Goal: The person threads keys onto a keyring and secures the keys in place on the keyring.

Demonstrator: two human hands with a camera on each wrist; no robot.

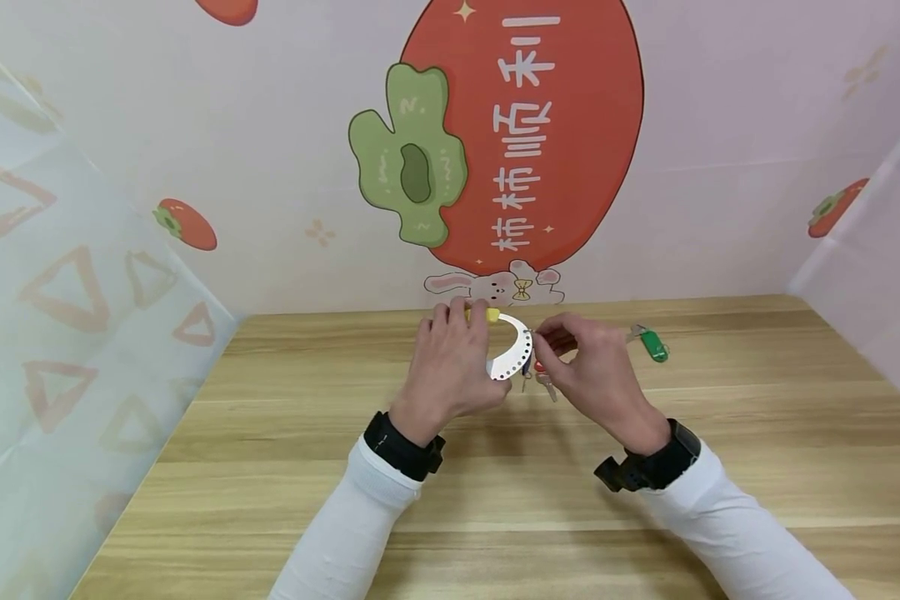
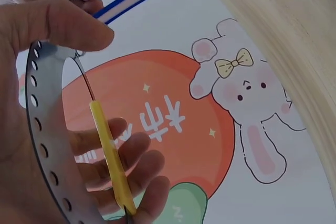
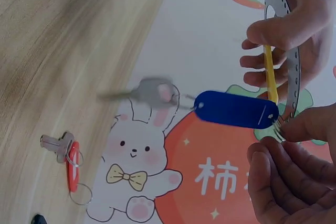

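Currently, both hands are raised just above the desk (image 1: 495, 500). The left hand (image 1: 450, 362) grips one perforated metal ring (image 1: 517, 354), thumb and fingers curled round it; one yellow tag (image 2: 111, 158) hangs on it. The right hand (image 1: 596, 371) pinches one blue tag (image 3: 236, 109) at the ring's edge, its key (image 3: 149, 92) dangling. On the desk: one red tag (image 3: 73, 165) with key, one green tag (image 1: 654, 345).

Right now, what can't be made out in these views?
- Head view: the blue tag and its ring are hidden behind the right hand.
- Right wrist view: the grey key on the blue tag is motion-blurred.
- Left wrist view: the metal holed ring is cut off by the bottom edge.
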